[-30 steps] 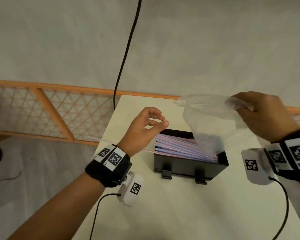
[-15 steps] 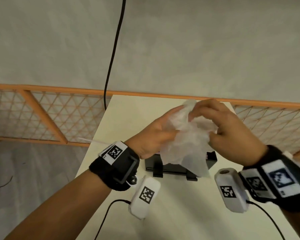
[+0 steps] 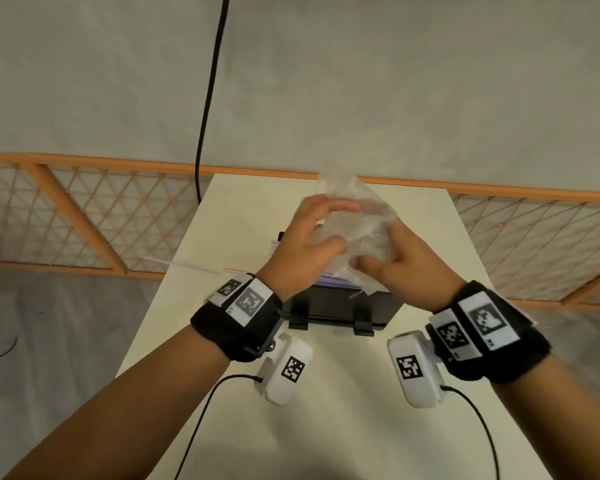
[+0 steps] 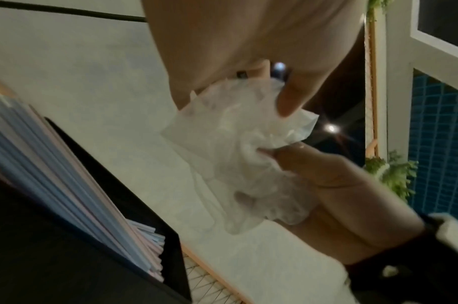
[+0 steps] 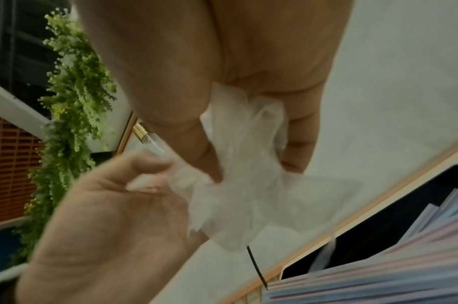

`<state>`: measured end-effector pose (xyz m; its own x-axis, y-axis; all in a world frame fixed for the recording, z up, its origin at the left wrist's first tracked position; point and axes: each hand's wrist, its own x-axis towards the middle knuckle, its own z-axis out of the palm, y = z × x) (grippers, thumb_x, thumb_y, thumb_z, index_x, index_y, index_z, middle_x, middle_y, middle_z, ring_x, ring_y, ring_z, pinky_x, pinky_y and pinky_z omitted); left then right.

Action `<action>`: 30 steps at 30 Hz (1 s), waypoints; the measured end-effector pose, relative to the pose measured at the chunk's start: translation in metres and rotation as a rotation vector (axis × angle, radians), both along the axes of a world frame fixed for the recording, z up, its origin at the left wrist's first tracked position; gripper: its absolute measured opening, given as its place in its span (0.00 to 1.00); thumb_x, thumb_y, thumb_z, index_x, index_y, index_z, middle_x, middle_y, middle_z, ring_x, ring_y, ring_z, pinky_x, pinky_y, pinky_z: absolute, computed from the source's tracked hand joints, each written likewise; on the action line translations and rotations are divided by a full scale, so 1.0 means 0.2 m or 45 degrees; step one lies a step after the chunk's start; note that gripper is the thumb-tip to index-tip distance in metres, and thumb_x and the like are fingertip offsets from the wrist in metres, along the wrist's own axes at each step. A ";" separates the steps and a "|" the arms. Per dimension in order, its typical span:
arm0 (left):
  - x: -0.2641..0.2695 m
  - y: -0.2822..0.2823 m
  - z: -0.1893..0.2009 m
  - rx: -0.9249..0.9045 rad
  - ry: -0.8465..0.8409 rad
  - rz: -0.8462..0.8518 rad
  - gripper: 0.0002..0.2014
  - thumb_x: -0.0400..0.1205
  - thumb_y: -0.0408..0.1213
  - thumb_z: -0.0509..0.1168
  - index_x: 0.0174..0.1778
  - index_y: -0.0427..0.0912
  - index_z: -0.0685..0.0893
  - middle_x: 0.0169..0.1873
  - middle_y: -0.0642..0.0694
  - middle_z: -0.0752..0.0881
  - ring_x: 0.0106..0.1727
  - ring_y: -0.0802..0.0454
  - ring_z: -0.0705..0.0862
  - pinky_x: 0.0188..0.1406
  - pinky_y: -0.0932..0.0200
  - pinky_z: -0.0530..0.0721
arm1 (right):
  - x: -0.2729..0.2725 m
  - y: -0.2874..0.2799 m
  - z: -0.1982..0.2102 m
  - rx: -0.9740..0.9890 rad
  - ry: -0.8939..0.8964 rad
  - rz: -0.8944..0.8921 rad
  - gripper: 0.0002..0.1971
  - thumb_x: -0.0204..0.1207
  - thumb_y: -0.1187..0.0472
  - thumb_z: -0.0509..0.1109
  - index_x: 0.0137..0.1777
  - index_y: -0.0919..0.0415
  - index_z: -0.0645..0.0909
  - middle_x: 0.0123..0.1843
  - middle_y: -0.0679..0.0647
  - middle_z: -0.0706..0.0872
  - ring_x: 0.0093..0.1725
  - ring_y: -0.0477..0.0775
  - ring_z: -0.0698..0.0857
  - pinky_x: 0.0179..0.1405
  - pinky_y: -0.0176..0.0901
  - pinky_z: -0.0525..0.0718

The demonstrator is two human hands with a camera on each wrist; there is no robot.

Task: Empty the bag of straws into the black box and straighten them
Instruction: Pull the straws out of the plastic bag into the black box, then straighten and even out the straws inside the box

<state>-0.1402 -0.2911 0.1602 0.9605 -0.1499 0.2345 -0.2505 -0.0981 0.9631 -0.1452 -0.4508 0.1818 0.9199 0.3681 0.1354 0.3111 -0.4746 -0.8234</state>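
The clear plastic bag (image 3: 355,220) is crumpled between both hands, just above the black box (image 3: 340,306). My left hand (image 3: 312,244) curls round its left side and my right hand (image 3: 399,258) pinches its right side. In the left wrist view the bag (image 4: 238,144) is a wrinkled wad with nothing visible in it, and the right wrist view shows the same wad (image 5: 238,185). Pastel straws (image 4: 67,195) lie packed in the box (image 4: 113,205); their ends (image 5: 378,267) show lower right. One loose straw (image 3: 181,265) lies on the table, left of the box.
The pale table (image 3: 326,410) stands against an orange lattice fence (image 3: 66,220). A black cable (image 3: 208,98) hangs down the wall behind. Two wrist camera cables (image 3: 201,420) trail over the near table. Green foliage (image 5: 72,102) shows beyond the hands.
The right hand brought the open, hanging bag in over the box. The left hand came up and joined it. Both hands have crumpled the bag into a tighter wad.
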 end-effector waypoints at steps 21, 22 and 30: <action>-0.39 0.39 -0.35 0.419 0.164 -0.044 0.15 0.68 0.30 0.61 0.47 0.47 0.85 0.52 0.45 0.73 0.56 0.63 0.76 0.59 0.75 0.71 | -0.15 0.24 -0.29 -0.374 0.013 0.422 0.24 0.74 0.65 0.71 0.69 0.51 0.73 0.63 0.49 0.81 0.60 0.47 0.81 0.61 0.39 0.80; -0.40 0.47 -0.42 0.515 0.266 -0.058 0.17 0.68 0.34 0.63 0.53 0.50 0.83 0.55 0.46 0.70 0.59 0.65 0.74 0.59 0.77 0.68 | -0.17 0.27 -0.33 -0.509 0.014 0.417 0.23 0.75 0.62 0.69 0.70 0.51 0.73 0.65 0.50 0.79 0.63 0.49 0.80 0.65 0.40 0.77; -0.19 0.75 -0.74 0.543 0.911 -0.127 0.26 0.88 0.43 0.48 0.79 0.60 0.44 0.83 0.42 0.41 0.83 0.47 0.37 0.81 0.44 0.43 | -0.32 0.69 -0.60 -0.985 0.030 0.476 0.37 0.79 0.51 0.62 0.82 0.44 0.43 0.85 0.54 0.47 0.83 0.59 0.50 0.80 0.55 0.58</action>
